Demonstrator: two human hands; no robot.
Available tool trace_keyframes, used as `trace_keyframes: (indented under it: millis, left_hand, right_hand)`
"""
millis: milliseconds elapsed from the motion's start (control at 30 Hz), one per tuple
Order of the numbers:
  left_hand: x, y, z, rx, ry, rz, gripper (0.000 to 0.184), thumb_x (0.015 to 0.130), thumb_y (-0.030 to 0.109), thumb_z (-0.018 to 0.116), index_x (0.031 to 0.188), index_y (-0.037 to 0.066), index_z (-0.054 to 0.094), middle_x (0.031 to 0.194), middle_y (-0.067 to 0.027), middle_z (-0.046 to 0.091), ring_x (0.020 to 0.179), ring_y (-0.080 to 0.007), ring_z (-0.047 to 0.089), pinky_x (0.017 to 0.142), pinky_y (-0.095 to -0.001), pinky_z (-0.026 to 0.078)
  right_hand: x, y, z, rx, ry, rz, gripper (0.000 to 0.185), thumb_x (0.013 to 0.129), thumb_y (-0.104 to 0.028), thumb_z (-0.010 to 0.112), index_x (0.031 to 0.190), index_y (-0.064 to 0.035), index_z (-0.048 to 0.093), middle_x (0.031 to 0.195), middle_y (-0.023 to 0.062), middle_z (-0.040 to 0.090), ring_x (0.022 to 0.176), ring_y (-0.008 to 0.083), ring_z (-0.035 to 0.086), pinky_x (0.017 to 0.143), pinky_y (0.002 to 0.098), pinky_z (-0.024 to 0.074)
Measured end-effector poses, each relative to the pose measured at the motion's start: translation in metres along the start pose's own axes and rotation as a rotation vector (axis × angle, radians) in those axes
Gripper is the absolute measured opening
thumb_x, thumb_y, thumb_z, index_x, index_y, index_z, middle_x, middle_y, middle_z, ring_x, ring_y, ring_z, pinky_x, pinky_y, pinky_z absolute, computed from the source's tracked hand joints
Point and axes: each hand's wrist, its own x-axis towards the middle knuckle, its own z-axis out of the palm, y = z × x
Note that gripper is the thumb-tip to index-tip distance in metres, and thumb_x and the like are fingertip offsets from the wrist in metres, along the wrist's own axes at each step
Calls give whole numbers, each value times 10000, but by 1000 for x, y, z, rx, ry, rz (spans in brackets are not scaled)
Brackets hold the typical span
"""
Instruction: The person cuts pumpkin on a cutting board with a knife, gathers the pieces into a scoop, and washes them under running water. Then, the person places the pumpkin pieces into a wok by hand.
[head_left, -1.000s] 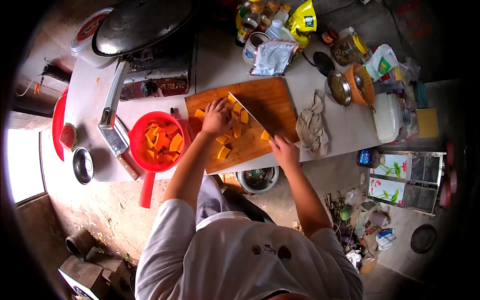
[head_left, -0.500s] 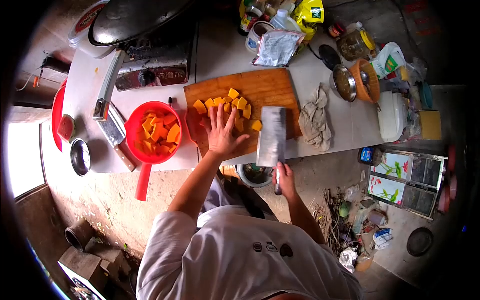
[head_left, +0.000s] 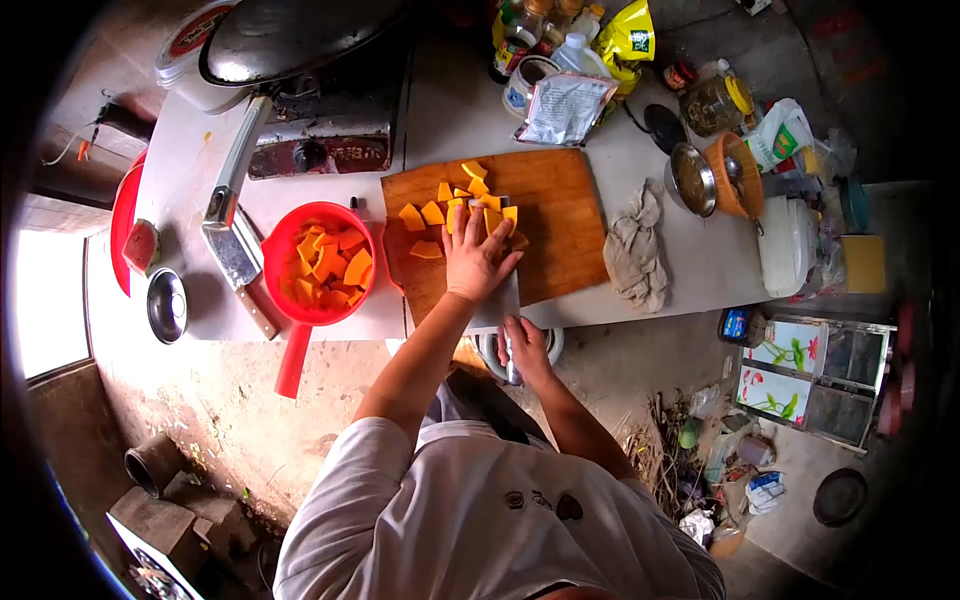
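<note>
My right hand is wrapped round the handle of a cleaver, whose blade lies flat and reaches under my left hand. With fingers spread, my left hand rests over the blade and several orange pumpkin pieces. Its fingers hide part of the blade and some pieces. Beneath them is a wooden cutting board. Left of the board, a red long-handled strainer holds many pumpkin pieces.
A second cleaver lies left of the strainer, near a metal bowl and a melon piece. A crumpled cloth is right of the board. Behind stand a stove, jars and bags.
The cleaver has gone from upright cutting to lying flat, then moved left under my left hand. My right hand moved left with it. My left fingers spread out, and the pumpkin pieces shifted.
</note>
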Motion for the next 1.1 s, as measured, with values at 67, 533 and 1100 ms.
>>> trace_keyframes:
  millis: [67,533,1100]
  left_hand:
    - [-1,9,-9,-33,34,17,517,732,479,625,1204,289,532,1377,-135,317,1307,-400,165,976,-622,192]
    - [-27,-32,-144,-41,420,-114,457,746,366,645,1178,239,562,1333,-152,365,1268,-408,240,990,-575,209]
    - [-46,-114,-151,86,561,-326,261,696,51,560,950,21,512,1096,-211,467,1036,-383,433,905,-467,336]
  right_hand:
    - [-8,-4,-1,25,-2,0,268,934,-267,451,802,-39,503,567,28,469,406,108,428,374,239,349]
    - [-48,-65,92,-227,-181,-216,260,921,-217,480,765,-14,524,523,7,482,403,72,449,376,231,359]
    - [-47,-96,95,-986,68,-681,302,876,-300,516,722,-43,484,678,181,564,652,402,545,540,456,419]
